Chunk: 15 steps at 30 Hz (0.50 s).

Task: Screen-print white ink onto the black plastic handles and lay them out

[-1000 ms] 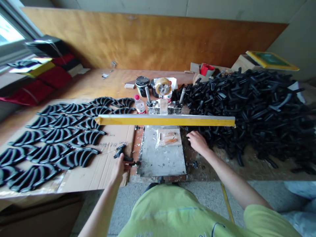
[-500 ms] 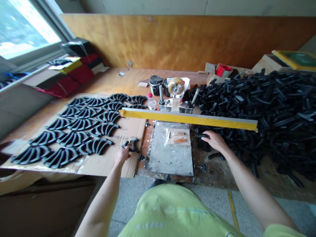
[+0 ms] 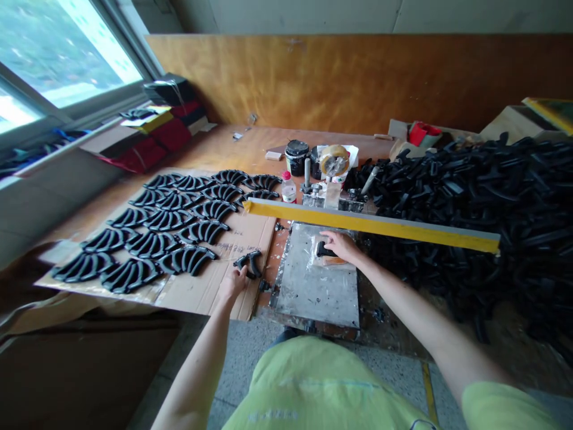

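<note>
My left hand point(image 3: 234, 282) is over the cardboard point(image 3: 210, 298), fingers pinched at the near end of a black curved plastic handle point(image 3: 242, 261). A second such handle point(image 3: 255, 263) lies right beside it. My right hand point(image 3: 341, 246) grips another black plastic handle point(image 3: 323, 249) over the small pale holder point(image 3: 333, 261) on the grey metal plate point(image 3: 295, 286); whether the handle rests fully in the holder is hidden by my fingers. Further left, black handles point(image 3: 134, 275) lie nested in fanned rows on the cardboard.
A long yellow-edged bar point(image 3: 371, 224) crosses above the plate's far end. Behind it stand a clamp-like fixture with a tape roll point(image 3: 334, 160), a red-capped bottle point(image 3: 289, 188) and a dark tub point(image 3: 296, 158). A large heap of black handles point(image 3: 465, 179) covers the right side.
My right hand has moved left from the heap's edge to the metal plate, bringing a black handle. My left hand has lowered its handle beside the other one on the cardboard. The view has shifted slightly.
</note>
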{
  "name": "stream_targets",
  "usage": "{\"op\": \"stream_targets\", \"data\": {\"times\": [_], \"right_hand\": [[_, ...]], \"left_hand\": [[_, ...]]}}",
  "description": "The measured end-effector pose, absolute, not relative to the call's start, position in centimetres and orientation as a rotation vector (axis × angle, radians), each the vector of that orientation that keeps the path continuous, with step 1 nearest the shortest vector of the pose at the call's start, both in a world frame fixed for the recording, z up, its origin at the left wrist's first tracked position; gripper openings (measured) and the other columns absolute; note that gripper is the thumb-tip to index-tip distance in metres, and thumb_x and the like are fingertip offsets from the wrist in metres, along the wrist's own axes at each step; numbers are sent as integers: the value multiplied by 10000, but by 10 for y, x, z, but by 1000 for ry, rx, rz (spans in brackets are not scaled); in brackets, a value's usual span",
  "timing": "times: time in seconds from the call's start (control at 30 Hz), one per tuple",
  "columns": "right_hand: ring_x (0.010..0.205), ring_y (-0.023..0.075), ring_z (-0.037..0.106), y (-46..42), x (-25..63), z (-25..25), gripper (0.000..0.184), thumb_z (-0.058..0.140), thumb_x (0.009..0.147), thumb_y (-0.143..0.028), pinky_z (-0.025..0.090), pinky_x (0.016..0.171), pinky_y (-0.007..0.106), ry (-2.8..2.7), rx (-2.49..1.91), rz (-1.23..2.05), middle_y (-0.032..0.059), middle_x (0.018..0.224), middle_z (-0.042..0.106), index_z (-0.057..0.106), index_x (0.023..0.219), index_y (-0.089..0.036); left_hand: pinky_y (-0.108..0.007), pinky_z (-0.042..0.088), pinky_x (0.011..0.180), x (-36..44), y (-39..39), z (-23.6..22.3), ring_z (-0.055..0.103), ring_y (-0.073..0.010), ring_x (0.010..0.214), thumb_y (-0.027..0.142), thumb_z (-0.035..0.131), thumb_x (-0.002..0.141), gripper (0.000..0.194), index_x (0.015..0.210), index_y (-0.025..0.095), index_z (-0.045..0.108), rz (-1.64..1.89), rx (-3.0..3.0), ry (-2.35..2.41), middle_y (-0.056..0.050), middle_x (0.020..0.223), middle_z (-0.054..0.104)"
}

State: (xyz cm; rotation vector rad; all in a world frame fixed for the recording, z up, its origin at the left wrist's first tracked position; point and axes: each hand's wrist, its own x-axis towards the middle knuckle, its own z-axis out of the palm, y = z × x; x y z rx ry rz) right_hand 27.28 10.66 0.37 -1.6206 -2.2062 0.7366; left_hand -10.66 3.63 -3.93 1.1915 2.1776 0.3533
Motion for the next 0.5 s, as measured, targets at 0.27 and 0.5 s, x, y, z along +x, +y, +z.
{"op": "stream_targets", "data": {"times": [0.27,0.5], "right_hand": [[1399,281,295,61,263,-27,630,596,868,-415,206,1153,493,-2545,-1276,269,92,1510,344,412,1428,-193],[1278,265,480,64,311,-11,378,546,891,-361,331,1095,491,-2247,-1410,390,63,1329,580,606,1249,-257]], "left_hand": [[-209,333,452,-35,73,52,446,-102,429,571,425,852,448,999,180,587,1094,1183,1676,35,554,534],[-197,365,437,52,78,146,470,-88,439,579,432,859,515,1038,135,621,1356,1087,1047,-3,601,591]]}}
